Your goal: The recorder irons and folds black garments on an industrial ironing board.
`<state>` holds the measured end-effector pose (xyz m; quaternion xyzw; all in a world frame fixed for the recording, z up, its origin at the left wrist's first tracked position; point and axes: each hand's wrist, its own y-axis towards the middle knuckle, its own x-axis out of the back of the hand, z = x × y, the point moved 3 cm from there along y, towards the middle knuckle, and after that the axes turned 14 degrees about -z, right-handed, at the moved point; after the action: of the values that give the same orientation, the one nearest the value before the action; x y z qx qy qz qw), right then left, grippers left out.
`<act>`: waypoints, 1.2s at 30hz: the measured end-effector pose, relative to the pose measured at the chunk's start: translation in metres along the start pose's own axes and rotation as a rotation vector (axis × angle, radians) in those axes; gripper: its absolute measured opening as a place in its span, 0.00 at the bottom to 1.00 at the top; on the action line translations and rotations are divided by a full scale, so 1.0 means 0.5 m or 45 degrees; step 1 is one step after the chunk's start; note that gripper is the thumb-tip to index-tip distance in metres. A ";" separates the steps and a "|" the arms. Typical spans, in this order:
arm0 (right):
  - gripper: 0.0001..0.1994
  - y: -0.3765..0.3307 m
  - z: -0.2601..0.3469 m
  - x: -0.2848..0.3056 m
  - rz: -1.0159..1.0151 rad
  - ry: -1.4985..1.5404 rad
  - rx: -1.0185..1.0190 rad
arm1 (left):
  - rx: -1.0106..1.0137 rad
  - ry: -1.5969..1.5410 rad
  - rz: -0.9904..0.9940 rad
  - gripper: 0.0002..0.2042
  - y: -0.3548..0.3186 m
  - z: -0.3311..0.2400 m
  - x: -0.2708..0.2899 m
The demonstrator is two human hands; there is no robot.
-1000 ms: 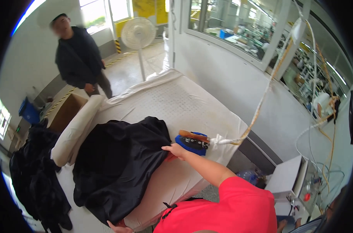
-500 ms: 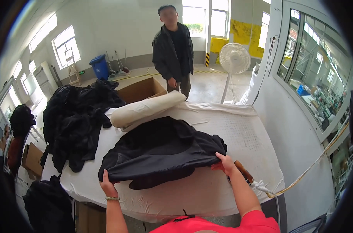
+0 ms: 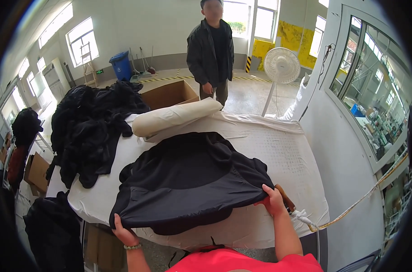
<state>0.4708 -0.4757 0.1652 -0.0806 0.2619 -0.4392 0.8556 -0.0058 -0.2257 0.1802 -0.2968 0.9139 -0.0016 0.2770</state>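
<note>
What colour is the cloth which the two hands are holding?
The cloth is black, seen best in the head view.

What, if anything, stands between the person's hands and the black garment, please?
Nothing visible does: the left hand and right hand each hold the near edge of the black garment directly. The brown handle is beside the right hand, not between.

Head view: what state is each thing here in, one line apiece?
Garment: spread out, near edge stretched.
Left hand: gripping the garment's near left corner.
Right hand: gripping its right side.
Table: cloth-covered.
Iron: set down, partly hidden.
Bolster: lying at the table's far side.
Clothes: heaped, crumpled.
Carton: open.
Fan: upright; spinning or not, cannot tell.
</note>
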 end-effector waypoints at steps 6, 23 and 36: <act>0.18 0.074 0.019 -0.028 0.064 0.046 -0.104 | 0.087 0.165 0.091 0.15 0.070 0.032 -0.025; 0.22 0.282 -0.203 0.129 -0.255 -0.461 0.166 | 0.300 0.397 0.138 0.21 0.074 0.211 0.033; 0.20 0.158 -0.172 0.100 -0.202 -0.357 -0.181 | 0.373 0.370 0.129 0.21 0.065 0.219 0.105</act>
<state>0.5058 -0.4600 0.0443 -0.2217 0.1630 -0.4702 0.8386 -0.0032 -0.2099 0.0555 -0.2035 0.9480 -0.1633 0.1824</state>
